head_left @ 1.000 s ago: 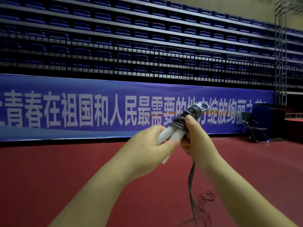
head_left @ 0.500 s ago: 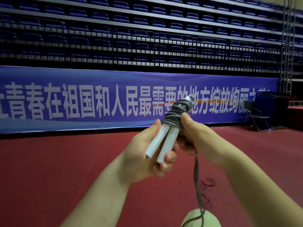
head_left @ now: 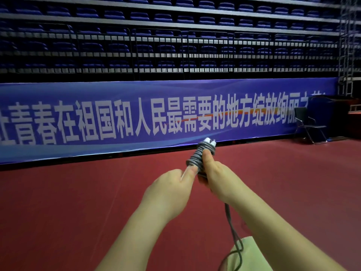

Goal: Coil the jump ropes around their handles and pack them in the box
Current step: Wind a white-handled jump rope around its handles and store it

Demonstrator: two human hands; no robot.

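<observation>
the pair of white plastic jump-rope handles was held side by side, up in front of the person at chest height and tilted away to the upper right, most likely so that both could serve as a single core for the winding. the grey cord of the jump rope was already wrapped in close turns around their upper part, with only the white tips showing above the coil and a short white length showing below it.

the left hand was curled round the lower end of the handles, its thumb lying along the white shaft, which seemed to keep the two handles pressed together and steady. the right hand gripped the bundle from the right, thumb pressed flat on the coils, probably to stop the turns from springing loose.

from under the right hand the loose tail of cord hung down in a slack loop past a pale green garment at the bottom edge, so i judged the coiling to be unfinished. no box was in view; packing had yet to come.

behind lay the dark red sports floor, a blue banner with white characters and a black folding chair well apart at right.
</observation>
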